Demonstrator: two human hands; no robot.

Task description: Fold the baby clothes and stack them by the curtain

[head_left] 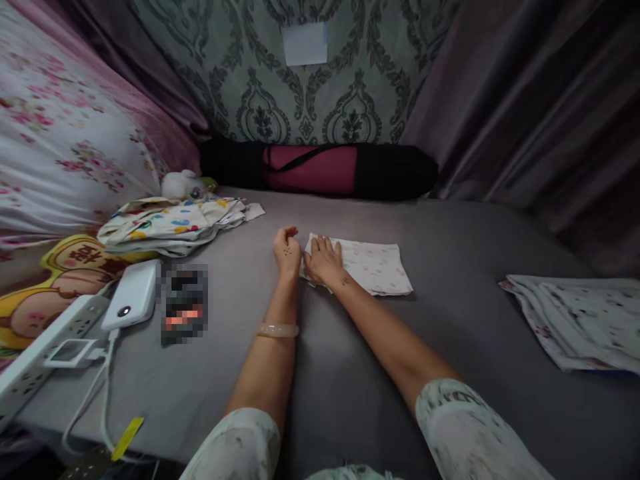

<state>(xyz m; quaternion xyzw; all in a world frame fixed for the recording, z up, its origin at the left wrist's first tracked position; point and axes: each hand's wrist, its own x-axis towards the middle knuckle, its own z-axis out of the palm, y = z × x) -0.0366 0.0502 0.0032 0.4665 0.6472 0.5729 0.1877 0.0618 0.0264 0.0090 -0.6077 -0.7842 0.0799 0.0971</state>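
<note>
A small folded white cloth (377, 267) with a faint print lies flat on the grey sheet (380, 373). My right hand (323, 260) rests palm down across its left part, fingers stretched out and slightly spread. Just beyond the cloth's left edge, my left hand (287, 253) stands on its side with its fingers curled inward. Nothing shows in that hand, though its palm side is hidden. A pale bangle (278, 330) circles my left forearm.
To the right lies a stack of folded fabric (590, 323). At left are a patterned cloth pile (175, 223), a white plush toy (183, 185), a white power bank (133, 293), a power strip (55, 347) and a blurred-out object (184, 303). A black-and-red long bag (315, 168) lies along the wall.
</note>
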